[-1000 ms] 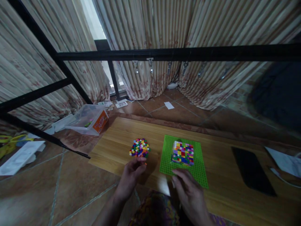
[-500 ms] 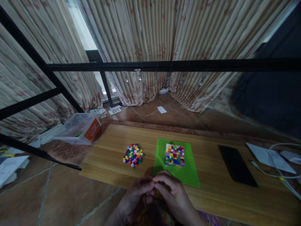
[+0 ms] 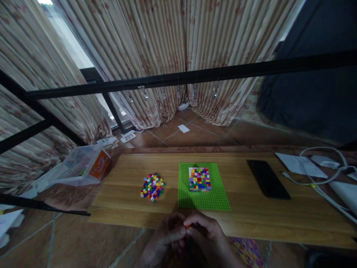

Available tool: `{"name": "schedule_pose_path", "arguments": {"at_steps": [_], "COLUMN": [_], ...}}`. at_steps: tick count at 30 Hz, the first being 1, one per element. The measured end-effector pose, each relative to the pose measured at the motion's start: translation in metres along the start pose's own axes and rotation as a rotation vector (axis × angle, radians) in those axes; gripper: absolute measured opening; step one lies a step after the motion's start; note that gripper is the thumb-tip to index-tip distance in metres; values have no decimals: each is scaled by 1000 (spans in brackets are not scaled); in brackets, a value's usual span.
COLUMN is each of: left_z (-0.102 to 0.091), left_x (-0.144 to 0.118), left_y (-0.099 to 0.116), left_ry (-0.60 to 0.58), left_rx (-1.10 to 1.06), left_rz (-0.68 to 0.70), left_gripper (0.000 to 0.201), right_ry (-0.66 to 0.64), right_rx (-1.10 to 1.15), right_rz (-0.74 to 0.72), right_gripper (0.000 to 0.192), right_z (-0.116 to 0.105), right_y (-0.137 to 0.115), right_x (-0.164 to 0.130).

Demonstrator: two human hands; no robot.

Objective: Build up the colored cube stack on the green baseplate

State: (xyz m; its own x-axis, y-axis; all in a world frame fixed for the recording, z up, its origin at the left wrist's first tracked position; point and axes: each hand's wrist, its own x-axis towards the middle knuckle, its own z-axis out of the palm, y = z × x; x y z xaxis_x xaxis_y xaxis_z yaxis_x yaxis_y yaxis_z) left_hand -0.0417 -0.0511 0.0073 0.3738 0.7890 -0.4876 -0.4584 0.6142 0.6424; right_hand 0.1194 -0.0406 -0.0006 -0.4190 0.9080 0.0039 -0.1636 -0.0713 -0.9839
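Together, two hands [image 3: 166, 234] [image 3: 208, 232], one pinched orange brick [image 3: 187, 226], one baseplate [image 3: 205, 201].

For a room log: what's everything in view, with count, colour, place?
Table: one, brown, centre
Baseplate: one, green, on table
Brick block: one, multicoloured, on baseplate
Brick pile: one, multicoloured, table left
Small piece: one, orange, bottom centre
Phone, probably: one, black, table right
Cables: count unclear, white, right
Tub: one, clear, left of table
Papers: several, white, beyond table
Curtains: several, beige, behind
Bars: several, black, across view
Dark shape: one, navy, right
Left hand, right hand: two, bare, front
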Motion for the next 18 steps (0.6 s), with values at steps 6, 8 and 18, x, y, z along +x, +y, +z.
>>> {"name": "schedule_pose_path", "arguments": {"at_steps": [6,8,18], "left_z": [8,3,-65], "left_x": [-5,-6,5], "left_y": [-6,-4,31], "left_ry": [-9,95,721], "left_rx": [-92,-44,866], "left_rz": [25,61,585], "left_gripper": [38,37,18], "right_ry": [50,68,46], "right_rx": [204,93,-907], "right_rz": [146,151,-163], "right_gripper": [25,27,23], "right_z": [4,4,25], "right_y": [5,6,28], "right_x": [-3,4,105]}}
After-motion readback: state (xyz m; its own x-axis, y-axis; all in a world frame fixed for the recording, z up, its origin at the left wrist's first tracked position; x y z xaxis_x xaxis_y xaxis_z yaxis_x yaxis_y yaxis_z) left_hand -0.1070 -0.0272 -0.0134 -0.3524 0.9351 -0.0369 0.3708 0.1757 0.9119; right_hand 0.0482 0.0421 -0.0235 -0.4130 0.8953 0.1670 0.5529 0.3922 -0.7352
